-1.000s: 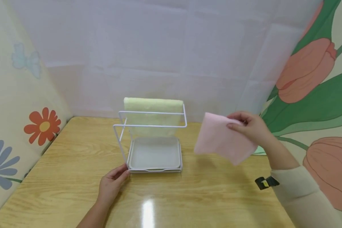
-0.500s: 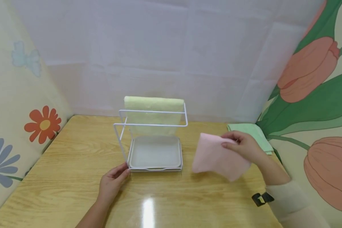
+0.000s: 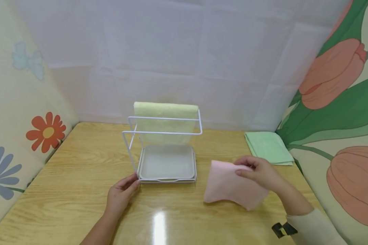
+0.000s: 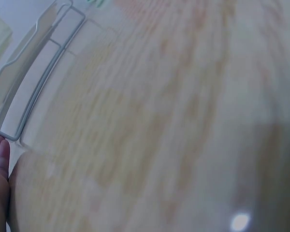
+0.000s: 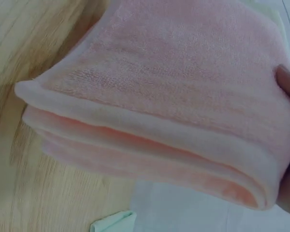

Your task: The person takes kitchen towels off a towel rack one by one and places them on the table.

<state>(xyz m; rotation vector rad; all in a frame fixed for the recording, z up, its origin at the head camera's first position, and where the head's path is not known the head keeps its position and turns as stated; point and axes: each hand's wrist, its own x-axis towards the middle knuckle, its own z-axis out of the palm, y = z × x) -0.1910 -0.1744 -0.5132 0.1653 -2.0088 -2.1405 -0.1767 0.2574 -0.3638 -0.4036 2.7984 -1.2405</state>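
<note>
A white wire rack [image 3: 162, 133] stands on the wooden table, with a pale yellow cloth [image 3: 165, 108] hung over its rear bar and a white tray [image 3: 167, 162] in its base. My left hand [image 3: 120, 194] holds the rack's front left bottom corner between thumb and fingers, also visible in the left wrist view. To the right of the rack, my right hand [image 3: 260, 172] pinches a folded pink cloth [image 3: 230, 185] by its upper edge. In the right wrist view the pink cloth [image 5: 183, 63] shows several soft folded layers and covers most of the picture.
A folded light green cloth [image 3: 269, 148] lies at the table's back right corner. White sheeting [image 3: 159, 51] hangs behind the table [image 3: 89, 160]. Flower-painted walls flank both sides. A black strap end [image 3: 284, 230] sticks out beside the right sleeve.
My right hand has lowered the pink cloth toward the table's front and slightly left, uncovering the green cloth. My left hand stays at the rack's corner.
</note>
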